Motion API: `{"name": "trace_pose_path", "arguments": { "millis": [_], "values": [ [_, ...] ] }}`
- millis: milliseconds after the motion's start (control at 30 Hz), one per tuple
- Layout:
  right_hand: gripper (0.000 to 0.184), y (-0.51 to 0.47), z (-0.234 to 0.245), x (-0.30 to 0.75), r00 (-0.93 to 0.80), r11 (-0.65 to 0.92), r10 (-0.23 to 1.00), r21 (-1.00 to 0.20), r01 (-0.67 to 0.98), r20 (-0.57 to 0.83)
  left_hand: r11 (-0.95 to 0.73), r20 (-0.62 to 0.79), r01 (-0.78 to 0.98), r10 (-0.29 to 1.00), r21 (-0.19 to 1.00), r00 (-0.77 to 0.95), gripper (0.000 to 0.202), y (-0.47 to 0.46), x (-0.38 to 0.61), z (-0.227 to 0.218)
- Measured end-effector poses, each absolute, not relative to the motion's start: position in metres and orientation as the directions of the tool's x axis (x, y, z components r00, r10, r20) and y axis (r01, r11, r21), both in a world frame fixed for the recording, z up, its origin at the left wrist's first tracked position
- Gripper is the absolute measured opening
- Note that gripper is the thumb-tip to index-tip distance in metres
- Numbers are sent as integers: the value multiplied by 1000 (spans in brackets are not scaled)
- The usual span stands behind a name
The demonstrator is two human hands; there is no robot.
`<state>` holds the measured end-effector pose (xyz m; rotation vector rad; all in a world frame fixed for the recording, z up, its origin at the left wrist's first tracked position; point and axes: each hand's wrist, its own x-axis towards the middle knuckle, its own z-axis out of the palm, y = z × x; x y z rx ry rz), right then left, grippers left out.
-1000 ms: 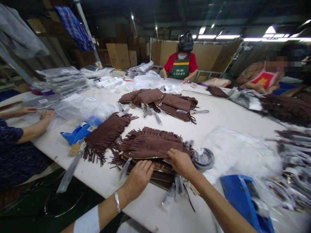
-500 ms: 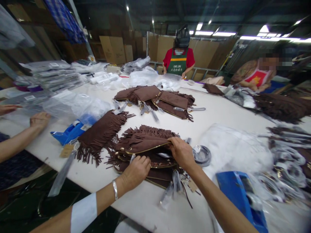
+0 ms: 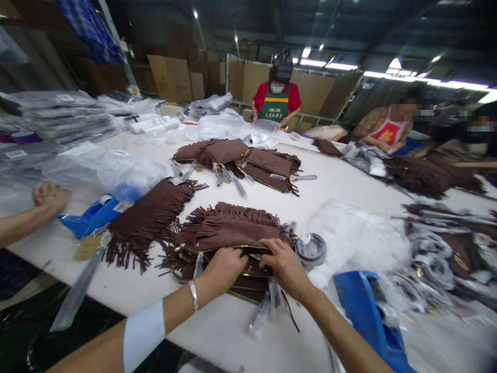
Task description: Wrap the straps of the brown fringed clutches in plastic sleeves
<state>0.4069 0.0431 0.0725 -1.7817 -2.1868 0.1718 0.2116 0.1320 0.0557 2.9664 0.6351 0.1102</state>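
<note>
A stack of brown fringed suede bags with gold zips lies on the white table in front of me. My left hand, a silver bangle on its wrist, has its fingers curled into the stack's near edge. Close beside it, my right hand grips the same edge by the zip of the top bag. Another fringed bag lies flat to the left of the stack. A roll of clear tape sits just right of my right hand.
A blue tape dispenser lies left, another at my right. More brown bags lie mid-table. Clear plastic bags pile left, white ones right. A neighbour's hand rests at left; other people work across the table.
My right hand has lowered the top bag back onto the stack and come nearer my left hand. The left hand slid forward into the stack's edge. The view shifted left.
</note>
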Motion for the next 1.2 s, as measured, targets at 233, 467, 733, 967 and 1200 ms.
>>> {"name": "trace_pose_path", "arguments": {
  "millis": [233,467,733,967,1200],
  "values": [
    [35,38,58,409,78,-73,996,-117,990,36,-800,-48,358,384,482,922,41,150,220,45],
    [38,36,58,409,116,-95,991,-259,961,67,-786,-36,288,322,546,946,56,156,227,46],
    [34,26,54,403,111,-63,982,-290,955,152,-709,-41,302,360,637,932,43,158,251,37],
    [47,32,44,412,204,-178,977,-277,944,68,-539,-109,372,456,756,883,48,162,250,27],
    [30,33,41,419,205,-138,973,-443,886,105,-475,-42,279,451,835,892,48,153,261,21]
  ]
}}
